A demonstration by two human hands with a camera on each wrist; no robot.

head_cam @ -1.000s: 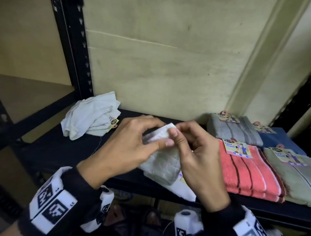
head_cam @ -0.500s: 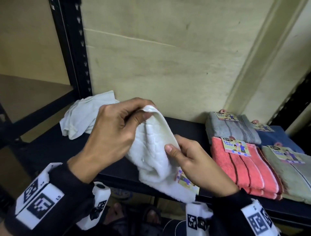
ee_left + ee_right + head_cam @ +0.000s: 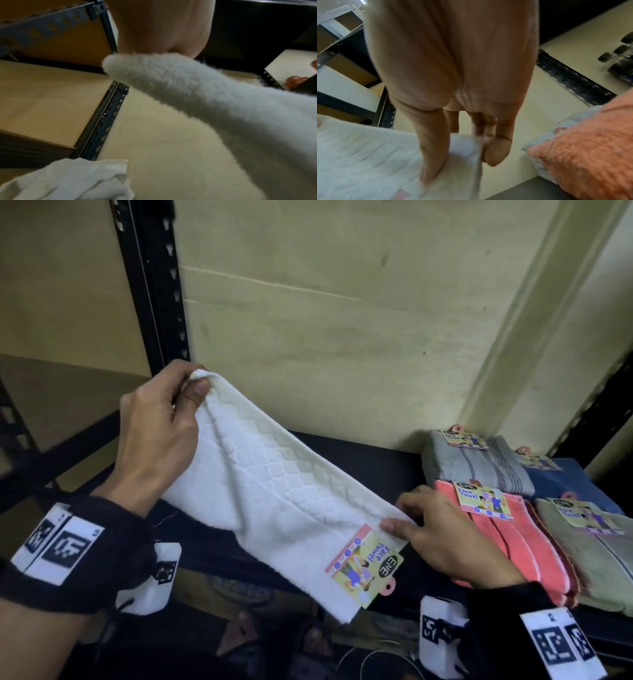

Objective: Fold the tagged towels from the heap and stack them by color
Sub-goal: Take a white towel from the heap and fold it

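Observation:
A white quilted towel (image 3: 274,491) with a paper tag (image 3: 364,565) is stretched out in the air above the black shelf (image 3: 359,450). My left hand (image 3: 161,429) pinches its upper left corner, held high. Its lower right corner is pinched by my right hand (image 3: 442,535), thumb on top, down near the shelf. The left wrist view shows the towel's fluffy edge (image 3: 188,83) running out from my left hand (image 3: 161,27). In the right wrist view my right hand (image 3: 453,81) grips the white towel (image 3: 368,155) beside the coral towel (image 3: 590,142).
Folded tagged towels lie at the shelf's right: grey (image 3: 479,467), blue (image 3: 561,481), coral (image 3: 507,539) and pale green (image 3: 592,556). A white heap (image 3: 65,180) shows below in the left wrist view. A black shelf post (image 3: 150,285) stands behind my left hand.
The two hands have drawn apart, left up and leftward, right down and rightward. The bunched white towel is now pulled out flat between them, its tag showing.

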